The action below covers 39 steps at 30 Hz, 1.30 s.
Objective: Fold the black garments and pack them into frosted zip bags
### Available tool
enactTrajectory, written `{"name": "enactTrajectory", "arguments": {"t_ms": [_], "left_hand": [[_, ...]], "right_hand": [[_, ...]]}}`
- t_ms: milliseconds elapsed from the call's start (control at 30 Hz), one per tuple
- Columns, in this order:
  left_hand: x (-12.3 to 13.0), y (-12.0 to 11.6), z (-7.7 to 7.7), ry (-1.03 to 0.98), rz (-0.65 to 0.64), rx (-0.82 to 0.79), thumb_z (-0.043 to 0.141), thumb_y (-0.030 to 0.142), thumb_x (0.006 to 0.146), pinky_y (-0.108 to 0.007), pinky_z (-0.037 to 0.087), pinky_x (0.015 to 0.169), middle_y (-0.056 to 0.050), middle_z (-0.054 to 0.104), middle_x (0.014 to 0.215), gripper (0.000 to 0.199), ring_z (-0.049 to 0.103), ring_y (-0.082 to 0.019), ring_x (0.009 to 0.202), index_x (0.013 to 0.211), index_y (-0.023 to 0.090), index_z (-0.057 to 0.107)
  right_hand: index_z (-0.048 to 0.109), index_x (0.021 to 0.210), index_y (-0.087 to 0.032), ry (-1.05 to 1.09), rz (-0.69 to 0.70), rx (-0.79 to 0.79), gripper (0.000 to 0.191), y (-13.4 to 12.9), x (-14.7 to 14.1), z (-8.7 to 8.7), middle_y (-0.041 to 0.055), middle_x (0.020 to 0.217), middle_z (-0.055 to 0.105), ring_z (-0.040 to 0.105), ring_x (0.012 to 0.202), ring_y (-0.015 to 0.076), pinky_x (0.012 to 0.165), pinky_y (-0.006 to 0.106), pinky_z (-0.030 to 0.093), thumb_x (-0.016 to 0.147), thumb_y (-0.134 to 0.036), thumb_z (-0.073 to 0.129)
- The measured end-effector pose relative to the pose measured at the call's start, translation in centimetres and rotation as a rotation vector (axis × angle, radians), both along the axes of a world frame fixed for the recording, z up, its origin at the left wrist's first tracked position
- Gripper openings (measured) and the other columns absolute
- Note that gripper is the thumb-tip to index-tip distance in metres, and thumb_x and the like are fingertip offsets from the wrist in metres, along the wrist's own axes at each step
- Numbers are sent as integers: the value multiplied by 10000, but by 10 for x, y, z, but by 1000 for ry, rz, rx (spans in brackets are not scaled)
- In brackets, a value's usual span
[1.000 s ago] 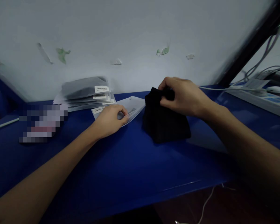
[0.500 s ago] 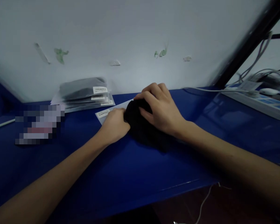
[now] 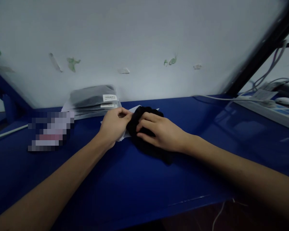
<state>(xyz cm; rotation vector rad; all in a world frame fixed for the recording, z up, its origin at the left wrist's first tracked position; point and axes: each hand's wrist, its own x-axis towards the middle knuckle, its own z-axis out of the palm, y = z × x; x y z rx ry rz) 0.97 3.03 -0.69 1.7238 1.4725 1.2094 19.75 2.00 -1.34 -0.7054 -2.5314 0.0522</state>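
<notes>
A bunched piece of black cloth [image 3: 148,147] lies at the middle of the blue table, partly over a pale, translucent plastic bag [image 3: 124,135]. My right hand [image 3: 159,130] rests on the cloth from the right, its fingers curled into the folds. At the cloth's left edge, my left hand [image 3: 115,125] is closed in a pinch, thumb and forefinger together on the bag's edge. The bag's corners show behind the cloth and below my left hand; the rest of it is hidden.
Behind my left hand stands a stack of labelled translucent bags [image 3: 93,98] holding dark contents. A blurred-out item [image 3: 50,131] lies at the left of the blue table [image 3: 125,186]. A white power strip [image 3: 267,110] with cables sits at the right. A white wall rises behind.
My left hand has turned and now pinches at the bag's edge, its fingers raised. My right hand has come down lower on the cloth. The view has shifted slightly.
</notes>
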Motion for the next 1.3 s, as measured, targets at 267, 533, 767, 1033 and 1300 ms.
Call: {"name": "enactTrajectory", "arguments": {"t_ms": [267, 533, 767, 1033, 1300], "left_hand": [[5, -10, 10, 337, -39, 433, 599, 223, 840, -337, 493, 812, -12, 679, 831, 76, 622, -181, 837, 776, 199, 631], [8, -12, 7, 436, -202, 640, 616, 154, 856, -323, 469, 814, 5, 657, 810, 90, 603, -161, 809, 776, 195, 621], [0, -3, -4, 729, -231, 474, 562, 174, 884, -370, 477, 857, -47, 643, 1023, 171, 600, -224, 976, 1029, 198, 649], [0, -4, -5, 822, -170, 290, 570, 219, 874, -305, 442, 645, -21, 645, 854, 46, 606, -192, 777, 849, 204, 605], [4, -8, -6, 753, -254, 372, 556, 211, 878, -303, 434, 680, -12, 639, 828, 43, 593, -183, 788, 855, 207, 591]], "right_hand": [[651, 1003, -166, -91, 122, -23, 245, 3, 0, 3, 101, 1055, 654, 562, 1034, 223, 951, 402, 450, 970, -216, 413], [649, 1016, -110, -88, 113, -54, 275, 7, 0, 3, 142, 1039, 681, 603, 980, 227, 944, 420, 461, 972, -232, 406], [628, 1175, -154, -135, -70, -211, 344, 22, 17, 4, 121, 1154, 687, 639, 1027, 228, 930, 390, 470, 973, -270, 375], [639, 1166, -171, -81, -350, -202, 361, 33, 24, -7, 143, 1235, 658, 612, 1118, 293, 964, 457, 458, 968, -332, 384], [722, 932, -199, 169, -387, -115, 252, 25, 27, 0, 61, 951, 753, 679, 842, 200, 787, 339, 503, 932, -284, 484]]}}
